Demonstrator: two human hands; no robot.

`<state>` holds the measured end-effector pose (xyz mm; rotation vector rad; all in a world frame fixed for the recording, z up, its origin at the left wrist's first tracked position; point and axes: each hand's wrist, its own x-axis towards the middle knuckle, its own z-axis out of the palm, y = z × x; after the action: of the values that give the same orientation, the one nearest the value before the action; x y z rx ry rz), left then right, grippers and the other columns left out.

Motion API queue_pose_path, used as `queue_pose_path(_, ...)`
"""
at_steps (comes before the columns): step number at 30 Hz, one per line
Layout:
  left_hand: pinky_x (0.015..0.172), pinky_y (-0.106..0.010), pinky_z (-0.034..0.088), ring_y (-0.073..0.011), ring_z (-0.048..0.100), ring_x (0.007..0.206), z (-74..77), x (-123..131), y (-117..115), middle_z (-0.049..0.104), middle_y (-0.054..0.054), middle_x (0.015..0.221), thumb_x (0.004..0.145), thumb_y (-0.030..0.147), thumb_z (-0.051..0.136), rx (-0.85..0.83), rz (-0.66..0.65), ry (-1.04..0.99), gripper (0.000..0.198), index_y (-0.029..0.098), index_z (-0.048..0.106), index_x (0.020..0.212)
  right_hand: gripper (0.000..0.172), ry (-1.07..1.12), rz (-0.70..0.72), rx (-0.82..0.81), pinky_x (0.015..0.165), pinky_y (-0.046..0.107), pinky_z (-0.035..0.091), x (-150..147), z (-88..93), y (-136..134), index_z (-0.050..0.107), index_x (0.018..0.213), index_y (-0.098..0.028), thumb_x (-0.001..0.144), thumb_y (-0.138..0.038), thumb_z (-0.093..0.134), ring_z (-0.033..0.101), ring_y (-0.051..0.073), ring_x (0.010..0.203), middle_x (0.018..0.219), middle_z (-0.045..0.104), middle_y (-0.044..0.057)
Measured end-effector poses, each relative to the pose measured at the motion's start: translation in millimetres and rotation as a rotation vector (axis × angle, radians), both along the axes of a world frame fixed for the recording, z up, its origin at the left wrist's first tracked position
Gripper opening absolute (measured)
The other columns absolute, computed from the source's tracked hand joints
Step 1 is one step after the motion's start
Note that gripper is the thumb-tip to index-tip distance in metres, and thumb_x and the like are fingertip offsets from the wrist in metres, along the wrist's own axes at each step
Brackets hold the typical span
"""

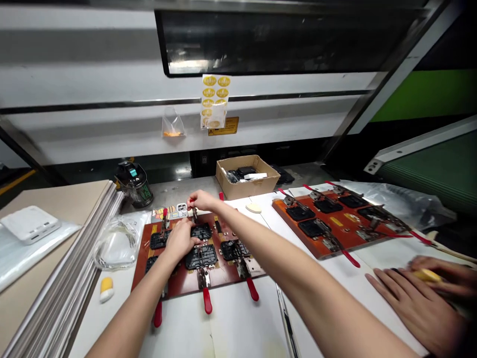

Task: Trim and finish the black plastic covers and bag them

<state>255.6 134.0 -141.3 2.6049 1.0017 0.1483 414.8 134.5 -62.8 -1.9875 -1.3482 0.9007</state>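
Note:
A red-brown fixture board (186, 278) with several black moulded parts and red-handled toggle clamps lies in front of me. My left hand (181, 239) rests on it, fingers curled and pressing on a black part (201, 232) near the board's middle. My right hand (201, 200) reaches over the board's far edge and pinches the red-tipped lever of a toggle clamp (194, 213). Three red clamp handles (206, 300) stick out toward me at the near edge.
A second fixture board (335, 238) lies to the right. Another person's hands (421, 298) rest at the lower right, one holding something yellow. A cardboard box (247, 175) stands behind; stacked sheets (63, 278) and a white device (30, 223) are at left.

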Motion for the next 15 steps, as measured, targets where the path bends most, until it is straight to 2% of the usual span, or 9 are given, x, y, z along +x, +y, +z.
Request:
queue_pose_path(2,0.106,-0.049,0.046,-0.0293,0.056,0.125,-1.6,0.0,1.9,0.061,-0.012,0.131,0.089,0.039,0.072,-0.005,-0.021,0.001,0.043,0.016,0.063,0.124,0.021,-0.020,0.123,-0.064,0.076,0.032,0.061,15.3,23.1,0.3,0.068,0.109,-0.013,0.097,-0.029,0.069,0.069,0.016,0.085,0.103,0.070,0.004)
queue_pose_path(4,0.107,-0.048,0.045,-0.0293,0.056,0.125,-0.9,0.4,4.3,0.061,-0.012,0.132,0.087,0.037,0.074,-0.011,-0.053,0.004,0.043,0.016,0.062,0.123,0.022,-0.062,0.157,-0.030,0.078,0.030,0.058,25.2,49.7,-11.4,0.067,0.117,-0.014,0.096,-0.021,0.068,0.068,0.014,0.083,0.108,0.071,0.005)
queue_pose_path(6,0.106,-0.045,0.046,-0.0295,0.058,0.123,3.1,-0.6,7.5,0.063,-0.012,0.129,0.085,0.034,0.074,-0.015,-0.081,0.006,0.042,0.016,0.063,0.121,0.032,-0.111,0.137,0.076,0.082,0.027,0.054,26.4,73.6,-41.3,0.065,0.128,-0.018,0.096,-0.015,0.063,0.068,0.013,0.085,0.115,0.071,0.006)
queue_pose_path(8,0.103,-0.043,0.048,-0.0310,0.060,0.120,10.0,-5.8,11.6,0.066,-0.013,0.125,0.083,0.033,0.073,-0.014,-0.089,0.009,0.040,0.018,0.062,0.118,0.031,-0.152,0.091,0.192,0.084,0.024,0.049,17.7,86.5,-88.5,0.065,0.130,-0.022,0.099,-0.021,0.057,0.068,0.013,0.091,0.117,0.072,0.002)
queue_pose_path(9,0.100,-0.043,0.049,-0.0323,0.062,0.117,14.2,-10.9,13.5,0.067,-0.013,0.122,0.082,0.033,0.071,-0.013,-0.083,0.010,0.038,0.019,0.062,0.117,0.027,-0.155,0.065,0.237,0.083,0.023,0.048,10.1,87.1,-116.2,0.067,0.125,-0.023,0.101,-0.026,0.054,0.067,0.013,0.093,0.115,0.073,0.000)
queue_pose_path(11,0.095,-0.046,0.052,-0.0351,0.065,0.110,22.5,-26.5,14.5,0.069,-0.014,0.115,0.082,0.038,0.067,-0.009,-0.057,0.015,0.034,0.020,0.061,0.111,0.025,-0.079,0.018,0.304,0.077,0.020,0.047,-10.8,76.5,-172.2,0.072,0.110,-0.024,0.103,-0.030,0.049,0.068,0.012,0.089,0.101,0.075,-0.004)
queue_pose_path(13,0.093,-0.048,0.054,-0.0356,0.067,0.107,29.2,-47.3,6.9,0.070,-0.013,0.114,0.084,0.049,0.063,-0.015,-0.018,-0.010,0.039,0.022,0.059,0.112,0.029,0.028,-0.029,0.255,0.069,0.019,0.045,-37.0,55.1,-218.4,0.074,0.093,-0.023,0.102,-0.033,0.049,0.067,0.012,0.079,0.085,0.075,-0.004)
queue_pose_path(15,0.103,-0.048,0.053,-0.0336,0.064,0.119,33.0,-68.3,-13.5,0.066,-0.009,0.129,0.083,0.059,0.061,-0.074,0.027,-0.142,0.055,0.028,0.053,0.128,0.028,0.117,-0.073,0.182,0.067,0.019,0.045,-65.1,32.0,-246.4,0.074,0.089,-0.023,0.101,-0.035,0.052,0.068,0.013,0.075,0.081,0.074,-0.004)
